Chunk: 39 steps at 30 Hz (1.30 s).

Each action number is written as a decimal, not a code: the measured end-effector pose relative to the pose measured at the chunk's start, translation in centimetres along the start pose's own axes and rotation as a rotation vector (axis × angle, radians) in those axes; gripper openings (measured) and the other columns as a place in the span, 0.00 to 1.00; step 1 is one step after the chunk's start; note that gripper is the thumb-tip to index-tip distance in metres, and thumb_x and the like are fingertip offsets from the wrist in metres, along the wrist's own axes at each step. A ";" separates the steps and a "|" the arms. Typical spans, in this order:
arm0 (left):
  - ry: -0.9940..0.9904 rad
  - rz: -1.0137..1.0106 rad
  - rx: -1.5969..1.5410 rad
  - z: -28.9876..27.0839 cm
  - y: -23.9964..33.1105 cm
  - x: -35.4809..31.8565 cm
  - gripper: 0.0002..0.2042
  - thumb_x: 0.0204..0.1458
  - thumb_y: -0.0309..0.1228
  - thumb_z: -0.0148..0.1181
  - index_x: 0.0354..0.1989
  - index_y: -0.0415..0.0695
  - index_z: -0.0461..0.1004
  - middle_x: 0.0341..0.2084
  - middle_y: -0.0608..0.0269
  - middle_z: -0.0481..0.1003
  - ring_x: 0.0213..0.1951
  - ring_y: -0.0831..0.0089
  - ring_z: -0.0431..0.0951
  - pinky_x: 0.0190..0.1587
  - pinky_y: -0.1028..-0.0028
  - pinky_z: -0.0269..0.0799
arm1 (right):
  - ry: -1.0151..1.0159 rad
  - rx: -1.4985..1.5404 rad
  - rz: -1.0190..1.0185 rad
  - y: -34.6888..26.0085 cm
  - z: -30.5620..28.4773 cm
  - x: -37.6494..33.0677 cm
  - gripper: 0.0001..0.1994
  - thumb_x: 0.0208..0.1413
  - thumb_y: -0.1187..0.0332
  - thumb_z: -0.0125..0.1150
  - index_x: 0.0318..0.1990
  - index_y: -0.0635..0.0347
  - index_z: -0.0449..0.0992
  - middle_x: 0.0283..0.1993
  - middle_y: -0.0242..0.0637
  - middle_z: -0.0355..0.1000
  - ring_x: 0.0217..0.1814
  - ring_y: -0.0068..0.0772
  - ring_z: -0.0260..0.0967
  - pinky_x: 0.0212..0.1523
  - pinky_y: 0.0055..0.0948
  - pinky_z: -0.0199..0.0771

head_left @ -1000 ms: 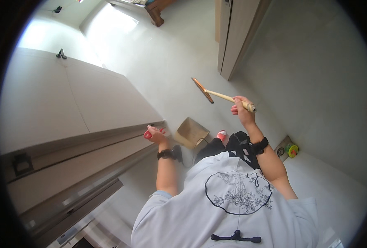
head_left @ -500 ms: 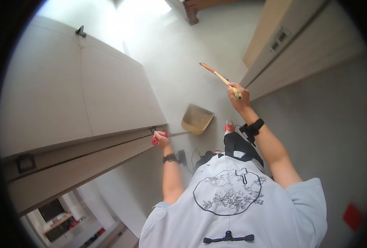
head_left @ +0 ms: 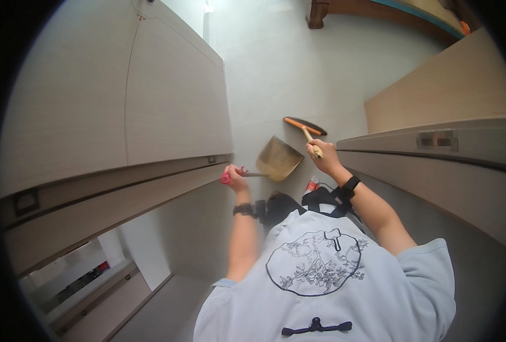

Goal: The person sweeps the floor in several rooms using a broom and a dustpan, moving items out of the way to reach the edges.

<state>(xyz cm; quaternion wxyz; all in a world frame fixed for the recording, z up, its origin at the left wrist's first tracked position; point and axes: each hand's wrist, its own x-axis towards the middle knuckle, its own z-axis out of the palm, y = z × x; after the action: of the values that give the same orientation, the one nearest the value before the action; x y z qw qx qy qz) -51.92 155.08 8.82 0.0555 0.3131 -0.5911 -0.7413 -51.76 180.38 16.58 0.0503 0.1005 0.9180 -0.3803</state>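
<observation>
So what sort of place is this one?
Probably a home interior, maybe a kitchen or hallway: pale cabinet fronts, a light tiled floor, and a dustpan and small broom in the hands.

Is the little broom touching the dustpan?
Apart. In the head view a strip of pale floor shows between the broom head, held by the right hand, and the dustpan, held by the left hand.

The dustpan (head_left: 278, 158) is a dull golden brown with a red grip at the end of its handle. The brush (head_left: 305, 126) has an orange back, black bristles and a pale wooden handle. The shirt (head_left: 327, 279) is pale blue, printed with a dark circular branch-and-leaf pattern. The cabinets (head_left: 122, 108) are light beige, the floor (head_left: 276, 68) pale grey-white.
</observation>
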 end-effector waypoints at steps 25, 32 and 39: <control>0.057 0.014 -0.248 1.8 4.4 5.2 0.07 0.37 0.25 0.40 0.10 0.44 0.56 0.10 0.67 0.56 0.16 0.77 0.57 0.20 0.74 0.66 | 0.572 0.502 0.253 1.0 -12.5 2.0 0.11 0.51 0.66 0.47 0.34 0.65 0.67 0.17 0.35 0.64 0.14 0.20 0.62 0.15 0.17 0.66; 0.026 -0.116 -0.147 -0.7 0.2 4.1 0.09 0.40 0.27 0.40 0.11 0.44 0.54 0.12 0.65 0.56 0.17 0.72 0.61 0.21 0.71 0.67 | 0.588 0.336 0.411 6.4 -10.3 1.9 0.13 0.48 0.62 0.48 0.32 0.64 0.69 0.19 0.36 0.67 0.19 0.23 0.68 0.18 0.19 0.66; -0.005 -0.018 -0.058 0.9 2.2 3.3 0.09 0.40 0.27 0.40 0.11 0.45 0.53 0.11 0.68 0.55 0.17 0.78 0.55 0.22 0.77 0.59 | 0.462 -0.038 0.228 7.6 -9.1 4.5 0.13 0.45 0.61 0.47 0.28 0.63 0.72 0.20 0.38 0.69 0.20 0.29 0.69 0.24 0.26 0.67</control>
<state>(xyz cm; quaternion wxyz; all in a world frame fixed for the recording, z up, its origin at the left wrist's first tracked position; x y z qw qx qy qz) -55.63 153.70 9.60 0.0563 0.3146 -0.5666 -0.7595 -54.57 192.69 16.99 -0.1165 0.2865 0.8949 -0.3216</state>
